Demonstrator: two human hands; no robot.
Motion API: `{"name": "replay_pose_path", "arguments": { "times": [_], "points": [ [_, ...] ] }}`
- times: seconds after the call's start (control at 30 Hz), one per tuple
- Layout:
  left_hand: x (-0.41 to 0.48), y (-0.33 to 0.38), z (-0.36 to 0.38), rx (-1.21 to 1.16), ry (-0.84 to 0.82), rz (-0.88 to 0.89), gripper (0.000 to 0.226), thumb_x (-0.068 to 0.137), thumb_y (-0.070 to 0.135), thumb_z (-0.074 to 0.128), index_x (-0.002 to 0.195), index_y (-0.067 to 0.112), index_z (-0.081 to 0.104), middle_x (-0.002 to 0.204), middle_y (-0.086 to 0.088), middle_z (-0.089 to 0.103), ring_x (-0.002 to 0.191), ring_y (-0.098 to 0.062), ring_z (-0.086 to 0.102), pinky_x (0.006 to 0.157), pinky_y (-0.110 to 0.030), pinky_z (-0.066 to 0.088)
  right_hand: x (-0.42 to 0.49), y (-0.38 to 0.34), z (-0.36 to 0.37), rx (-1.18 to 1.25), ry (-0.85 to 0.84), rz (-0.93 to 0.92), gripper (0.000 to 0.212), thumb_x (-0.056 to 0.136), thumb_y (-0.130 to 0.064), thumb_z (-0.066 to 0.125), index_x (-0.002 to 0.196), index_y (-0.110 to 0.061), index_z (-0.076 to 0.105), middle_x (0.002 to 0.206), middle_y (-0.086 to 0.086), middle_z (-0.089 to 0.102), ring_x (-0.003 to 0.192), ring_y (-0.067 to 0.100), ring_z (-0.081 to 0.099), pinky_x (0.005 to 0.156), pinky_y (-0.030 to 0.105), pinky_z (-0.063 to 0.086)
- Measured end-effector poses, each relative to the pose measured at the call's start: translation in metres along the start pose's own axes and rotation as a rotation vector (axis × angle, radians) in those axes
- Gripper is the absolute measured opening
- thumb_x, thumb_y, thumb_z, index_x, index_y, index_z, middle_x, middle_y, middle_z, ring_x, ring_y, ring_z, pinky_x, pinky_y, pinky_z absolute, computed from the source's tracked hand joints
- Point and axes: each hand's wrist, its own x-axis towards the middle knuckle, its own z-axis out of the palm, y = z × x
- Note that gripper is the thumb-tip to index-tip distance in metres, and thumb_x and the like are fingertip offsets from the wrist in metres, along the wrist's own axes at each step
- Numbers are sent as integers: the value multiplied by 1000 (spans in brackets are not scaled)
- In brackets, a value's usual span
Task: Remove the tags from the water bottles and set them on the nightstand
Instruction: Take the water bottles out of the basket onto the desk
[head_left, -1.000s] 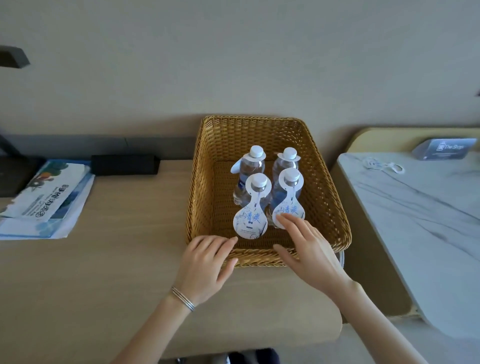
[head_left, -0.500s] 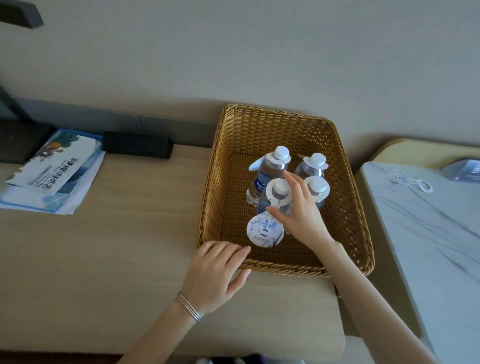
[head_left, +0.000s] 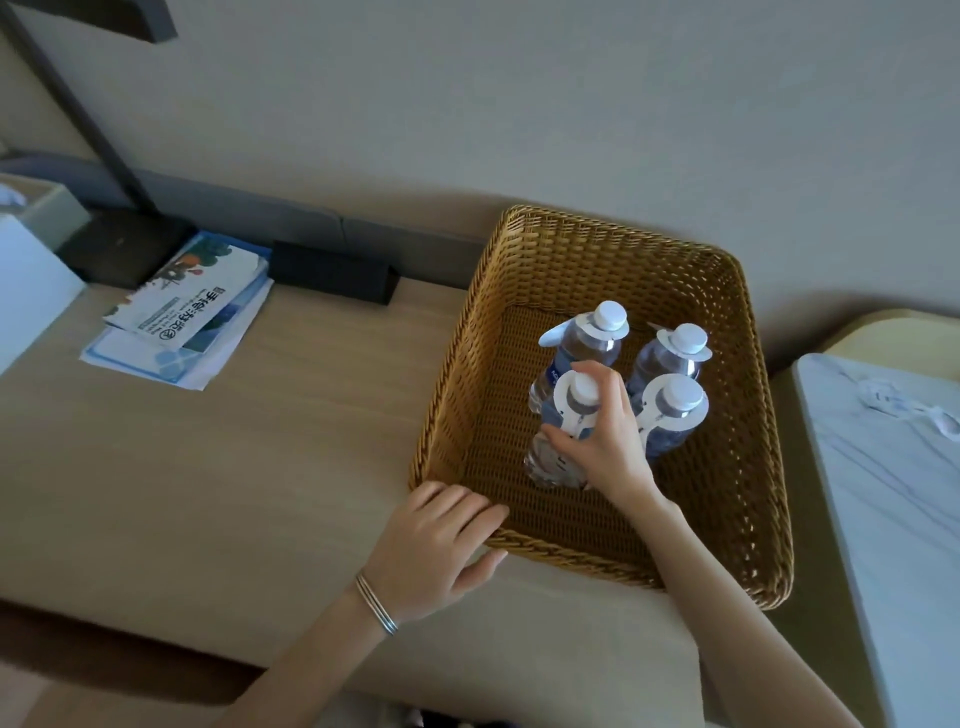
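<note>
Basket sits on worktop, right end, back against wall. Four bottles stand inside, 2x2, toward basket's rear-right; each w/ tag round its neck. Right hand is in basket, wrapped round front-left bottle. Left hand lies on worktop, fingers touching basket's front-left corner. Leaflets lie stacked on worktop, well left of basket, near back edge. Box at back edge, btwn leaflets & basket. Nightstand stands right of worktop, w/ a cord near its rear.
</note>
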Motion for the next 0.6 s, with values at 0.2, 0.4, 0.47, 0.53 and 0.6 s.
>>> {"name": "replay_pose_path", "arguments": {
  "times": [0.2, 0.4, 0.47, 0.53, 0.6],
  "points": [
    [-4, -9, -11, 16, -44, 67, 33, 94, 33, 44, 109, 14, 67, 101, 1, 68, 96, -15, 60, 90, -29, 44, -6, -31, -18, 87, 40, -75, 68, 68, -7, 79, 122, -19, 40, 117, 5, 46, 108, 29, 47, 90, 50, 45],
    [-13, -30, -29, 23, -62, 148, 31, 93, 26, 45, 112, 11, 65, 103, -2, 66, 104, -17, 55, 95, -27, 38, -9, -91, -51, 144, 109, -161, 71, 65, -13, 79, 116, -36, 34, 116, -21, 41, 109, 10, 45, 92, 32, 43],
    [-19, -39, -35, 13, -56, 170, 32, 92, 25, 47, 115, 11, 63, 108, -2, 64, 110, -18, 53, 101, -28, 35, -13, -112, -55, 169, 137, -151, 69, 64, -18, 76, 114, -40, 35, 113, -34, 38, 107, 1, 45, 90, 28, 44],
    [-27, -49, -44, -23, -65, 174, 34, 92, 24, 47, 120, 11, 61, 119, -2, 61, 119, -17, 50, 106, -29, 33, -19, -133, -55, 188, 184, -154, 70, 63, -17, 77, 114, -42, 36, 113, -34, 40, 107, 1, 47, 89, 33, 47],
    [-39, -63, -54, -64, -68, 165, 35, 92, 24, 47, 123, 12, 59, 130, -3, 56, 125, -17, 47, 108, -29, 32, -23, -156, -49, 170, 223, -172, 71, 62, -16, 77, 114, -42, 36, 113, -34, 41, 107, 1, 47, 89, 33, 47]
  ]
}}
